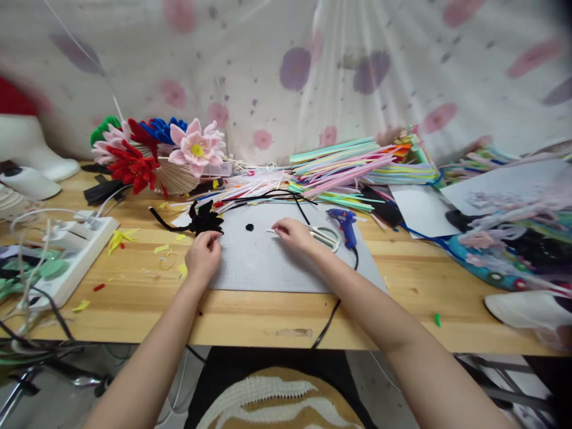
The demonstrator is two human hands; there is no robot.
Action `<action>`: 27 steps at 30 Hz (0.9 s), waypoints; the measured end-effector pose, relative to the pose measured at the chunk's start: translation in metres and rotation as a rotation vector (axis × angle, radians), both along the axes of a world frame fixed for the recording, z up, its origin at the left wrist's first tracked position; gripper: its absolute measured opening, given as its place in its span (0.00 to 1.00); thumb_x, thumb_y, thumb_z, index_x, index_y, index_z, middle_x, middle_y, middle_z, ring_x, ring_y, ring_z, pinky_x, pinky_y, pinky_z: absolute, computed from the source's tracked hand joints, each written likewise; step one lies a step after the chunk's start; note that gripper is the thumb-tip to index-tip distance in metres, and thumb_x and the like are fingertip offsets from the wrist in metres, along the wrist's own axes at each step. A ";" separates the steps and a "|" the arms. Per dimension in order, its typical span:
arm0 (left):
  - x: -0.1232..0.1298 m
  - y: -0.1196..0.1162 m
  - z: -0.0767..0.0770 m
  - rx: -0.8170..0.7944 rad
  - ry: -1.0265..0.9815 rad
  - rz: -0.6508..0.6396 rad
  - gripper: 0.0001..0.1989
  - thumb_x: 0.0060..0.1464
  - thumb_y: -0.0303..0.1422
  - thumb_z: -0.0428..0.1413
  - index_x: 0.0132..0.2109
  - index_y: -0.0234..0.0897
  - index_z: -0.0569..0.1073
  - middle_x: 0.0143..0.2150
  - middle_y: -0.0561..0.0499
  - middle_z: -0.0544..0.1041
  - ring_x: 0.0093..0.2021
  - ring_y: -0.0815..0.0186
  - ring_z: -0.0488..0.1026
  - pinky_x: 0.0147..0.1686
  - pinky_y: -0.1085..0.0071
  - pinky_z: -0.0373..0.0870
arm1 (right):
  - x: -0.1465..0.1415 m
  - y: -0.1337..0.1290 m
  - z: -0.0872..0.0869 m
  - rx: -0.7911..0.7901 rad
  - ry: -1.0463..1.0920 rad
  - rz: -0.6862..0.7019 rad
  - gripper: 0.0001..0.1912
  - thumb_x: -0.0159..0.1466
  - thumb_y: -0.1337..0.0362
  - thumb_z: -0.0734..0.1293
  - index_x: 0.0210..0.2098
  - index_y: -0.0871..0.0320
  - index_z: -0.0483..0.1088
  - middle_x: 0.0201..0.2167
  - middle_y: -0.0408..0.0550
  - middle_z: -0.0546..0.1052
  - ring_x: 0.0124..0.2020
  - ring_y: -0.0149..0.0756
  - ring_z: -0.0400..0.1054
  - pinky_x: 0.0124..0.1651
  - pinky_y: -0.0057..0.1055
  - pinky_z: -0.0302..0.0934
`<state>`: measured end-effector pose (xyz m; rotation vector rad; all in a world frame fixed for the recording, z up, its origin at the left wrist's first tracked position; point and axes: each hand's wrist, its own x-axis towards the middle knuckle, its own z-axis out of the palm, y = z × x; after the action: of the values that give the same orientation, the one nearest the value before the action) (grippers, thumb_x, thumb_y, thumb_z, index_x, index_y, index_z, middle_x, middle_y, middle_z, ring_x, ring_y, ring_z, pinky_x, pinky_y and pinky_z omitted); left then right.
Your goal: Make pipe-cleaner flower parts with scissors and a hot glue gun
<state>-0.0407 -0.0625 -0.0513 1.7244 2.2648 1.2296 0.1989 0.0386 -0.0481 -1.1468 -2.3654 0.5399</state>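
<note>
My left hand (204, 255) is closed at the lower edge of a black fuzzy flower-like piece (206, 218), its fingertips touching it. A black stem runs from that piece to the left. My right hand (292, 233) has its fingers closed around scissors (328, 237), whose white handles show to the right and whose tip points left. Between the hands, a small black disc (249, 227) lies on the grey mat (263, 271). The blue glue gun (345, 225) rests at the mat's right side, its black cord hanging over the table edge.
Fuzzy flowers (196, 146) stand at the back left, beside a folding fan. Pastel pipe cleaners (339, 164) are piled behind the mat. A white power strip (74, 262) with cables lies left. White paper (422, 211) and a blurred heap of materials are at right.
</note>
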 end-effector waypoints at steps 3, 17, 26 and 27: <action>-0.007 0.012 -0.003 -0.016 0.040 -0.037 0.12 0.49 0.28 0.48 0.39 0.39 0.74 0.41 0.50 0.75 0.38 0.63 0.72 0.38 0.68 0.67 | 0.007 -0.005 -0.001 0.001 -0.004 -0.038 0.10 0.60 0.69 0.60 0.37 0.59 0.72 0.31 0.47 0.72 0.33 0.30 0.64 0.38 0.27 0.55; 0.007 0.056 0.002 0.189 0.096 -0.187 0.13 0.49 0.28 0.48 0.42 0.38 0.71 0.44 0.46 0.73 0.48 0.60 0.68 0.50 0.63 0.64 | 0.066 0.036 0.068 0.040 0.023 -0.141 0.09 0.59 0.67 0.62 0.37 0.59 0.72 0.32 0.46 0.75 0.31 0.30 0.65 0.35 0.27 0.57; -0.008 0.074 -0.026 -0.099 0.085 -0.109 0.21 0.51 0.37 0.50 0.52 0.34 0.65 0.47 0.39 0.72 0.50 0.52 0.68 0.50 0.55 0.63 | 0.081 0.054 0.074 -0.052 -0.105 -0.094 0.12 0.59 0.64 0.63 0.42 0.59 0.71 0.34 0.47 0.75 0.34 0.30 0.67 0.39 0.27 0.59; -0.009 0.077 -0.026 -0.099 0.103 -0.106 0.22 0.51 0.37 0.50 0.52 0.34 0.65 0.48 0.38 0.72 0.51 0.52 0.67 0.51 0.53 0.62 | 0.084 0.059 0.076 -0.028 -0.120 -0.108 0.13 0.59 0.63 0.63 0.42 0.59 0.70 0.36 0.47 0.75 0.35 0.32 0.68 0.40 0.28 0.60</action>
<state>-0.0500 0.0148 -0.0774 1.8847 2.2136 1.0144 0.2832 0.0971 0.0278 -1.3461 -2.3852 0.4811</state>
